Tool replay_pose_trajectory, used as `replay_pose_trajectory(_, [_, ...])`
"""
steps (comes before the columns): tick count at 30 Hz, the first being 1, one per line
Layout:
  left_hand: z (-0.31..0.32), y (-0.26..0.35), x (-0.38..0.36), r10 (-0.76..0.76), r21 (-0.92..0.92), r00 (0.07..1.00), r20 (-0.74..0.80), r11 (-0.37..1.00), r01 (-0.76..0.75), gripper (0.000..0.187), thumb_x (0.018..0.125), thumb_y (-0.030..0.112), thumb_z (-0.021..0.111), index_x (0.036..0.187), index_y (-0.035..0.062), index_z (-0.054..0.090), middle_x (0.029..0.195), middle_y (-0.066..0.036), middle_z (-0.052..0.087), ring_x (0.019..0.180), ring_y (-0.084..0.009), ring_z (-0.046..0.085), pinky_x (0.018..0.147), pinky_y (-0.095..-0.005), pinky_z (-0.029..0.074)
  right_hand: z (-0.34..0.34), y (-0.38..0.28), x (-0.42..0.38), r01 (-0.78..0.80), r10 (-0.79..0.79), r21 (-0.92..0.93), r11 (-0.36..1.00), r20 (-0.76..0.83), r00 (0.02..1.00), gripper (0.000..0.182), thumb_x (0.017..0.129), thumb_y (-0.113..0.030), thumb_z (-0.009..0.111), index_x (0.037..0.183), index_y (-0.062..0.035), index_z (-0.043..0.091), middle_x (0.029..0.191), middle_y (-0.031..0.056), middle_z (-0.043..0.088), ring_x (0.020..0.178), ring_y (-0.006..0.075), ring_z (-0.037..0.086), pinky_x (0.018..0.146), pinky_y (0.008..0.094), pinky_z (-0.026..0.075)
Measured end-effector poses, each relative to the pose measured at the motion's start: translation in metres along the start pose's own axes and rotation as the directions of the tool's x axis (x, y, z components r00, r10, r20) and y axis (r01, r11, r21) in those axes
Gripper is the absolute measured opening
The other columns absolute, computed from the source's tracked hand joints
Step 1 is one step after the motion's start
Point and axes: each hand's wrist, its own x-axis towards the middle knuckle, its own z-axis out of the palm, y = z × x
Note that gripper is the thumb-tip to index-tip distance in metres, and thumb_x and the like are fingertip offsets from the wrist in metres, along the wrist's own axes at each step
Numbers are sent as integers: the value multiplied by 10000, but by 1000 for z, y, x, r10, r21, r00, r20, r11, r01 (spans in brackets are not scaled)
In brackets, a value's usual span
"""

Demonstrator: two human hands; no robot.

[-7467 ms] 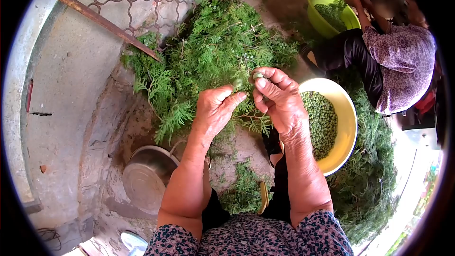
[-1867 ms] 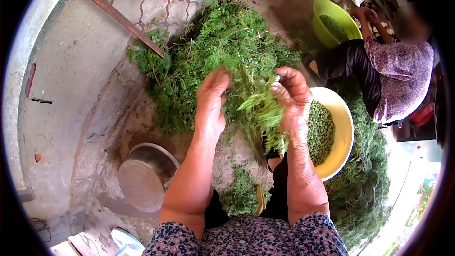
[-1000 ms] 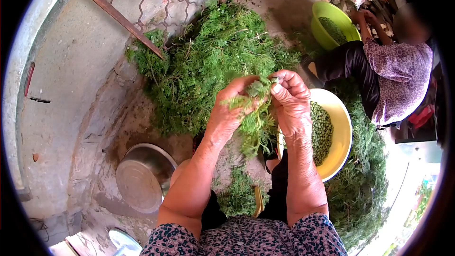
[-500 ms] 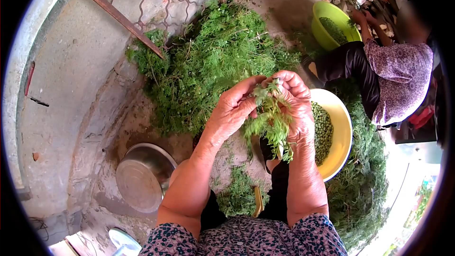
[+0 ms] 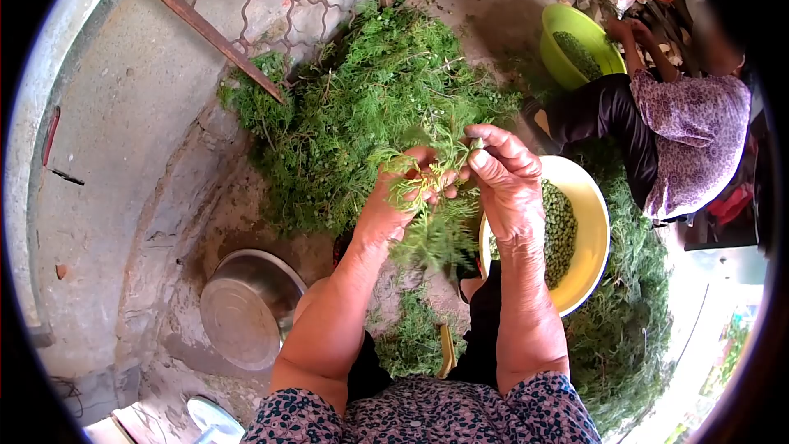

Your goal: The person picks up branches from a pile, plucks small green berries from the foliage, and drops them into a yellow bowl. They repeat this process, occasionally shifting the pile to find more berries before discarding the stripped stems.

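Landmark: yellow basin, at the person's right.

Left hand: left of the basin, fingers curled around a leafy green sprig; the exact grip is partly hidden by foliage. Right hand: over the basin's left rim as seen from above, thumb and forefinger nearly closed on a small green piece. Cannot tell whether that piece is still attached to the sprig. Sprig's lower fronds are blurred, hanging left of the basin.

Small green pods lie inside the basin. Leafy heap sits ahead and left of it; greenery lies along its right side; loose clippings, nearer the person's lap, to its left. Metal pan: well left. Lime-green basin: ahead, beside a co-worker's hands.

Risks, as judged: the fingertip pinch is small, so the piece could slip and land among the leaves, where matching green would hide it. A hard tug might snap twig along with it. The right forearm, close over the rim, could nudge the basin and spill pods.
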Motion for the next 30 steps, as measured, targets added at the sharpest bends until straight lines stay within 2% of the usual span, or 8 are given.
replay_pose_trajectory(10, [-6, -10, 0, 108, -93, 985, -138, 988, -122, 121, 767, 134, 681, 816, 29, 647, 693, 8, 596, 575, -47, 498, 487, -177, 321, -5, 4, 4, 25, -31, -88, 996, -69, 997, 189, 787, -5, 628, 975, 5, 615, 834, 22, 603, 686, 98, 519, 638, 218, 447])
replay_pose_trajectory(13, [5, -2, -3, 229, 202, 954, -195, 961, -190, 137, 779, 121, 660, 824, -8, 646, 673, 2, 584, 575, -60, 494, 500, -190, 342, 3, 2, 1, 9, -134, -448, 894, -247, 960, 150, 787, 38, 607, 924, -22, 617, 795, -13, 586, 676, 59, 476, 628, 198, 417])
replay_pose_trajectory(16, [9, 2, -6, 407, 489, 902, -146, 822, -292, 109, 773, 79, 653, 824, -17, 646, 678, -21, 591, 574, -88, 502, 521, -214, 378, 3, 8, 3, 207, -385, -656, 726, -138, 912, 143, 787, 51, 596, 904, -30, 614, 785, -20, 575, 688, 48, 464, 628, 196, 410])
replay_pose_trajectory(18, [5, -6, -4, 613, 650, 773, -162, 655, -384, 64, 738, 23, 666, 798, 5, 654, 623, -42, 581, 556, -100, 512, 487, -245, 417, -6, -1, 8, 20, -293, -583, 812, -379, 878, 117, 805, 11, 590, 908, -45, 594, 780, -6, 562, 693, 60, 466, 613, 201, 401])
replay_pose_trajectory(21, [-3, -3, -3, 743, 806, 662, -99, 450, -385, 89, 703, 40, 691, 769, 10, 639, 617, -64, 566, 520, -165, 512, 475, -277, 421, -23, -10, 17, 84, -92, -39, 996, -335, 938, 164, 821, -58, 581, 981, -46, 548, 809, 30, 564, 688, 127, 510, 582, 220, 418])
replay_pose_trajectory(24, [-8, -1, -1, 780, 913, 626, 1, 254, -318, 124, 674, 66, 708, 764, 32, 630, 590, -61, 531, 515, -210, 512, 469, -298, 425, -21, -15, 18, -34, 129, 383, 923, -224, 966, 194, 801, -89, 614, 978, -45, 546, 826, 62, 558, 686, 145, 513, 556, 229, 416])
replay_pose_trajectory(28, [-10, 2, 1, 810, 949, 557, 182, 4, -315, 148, 659, 78, 707, 781, 49, 628, 579, -46, 514, 525, -194, 516, 462, -301, 427, -19, -13, 21, -23, 90, 372, 928, -165, 982, 208, 772, -109, 656, 948, -38, 572, 818, 84, 571, 580, 140, 485, 467, 224, 366])
replay_pose_trajectory(30, [-10, 4, 0, 796, 949, 564, 218, -38, -313, 156, 653, 83, 708, 783, 52, 628, 585, -42, 518, 529, -189, 518, 463, -299, 430, -14, -15, 15, -163, 164, 22, 986, -140, 976, 115, 798, -54, 627, 913, -40, 630, 681, 27, 550, 486, 83, 433, 437, 202, 339])
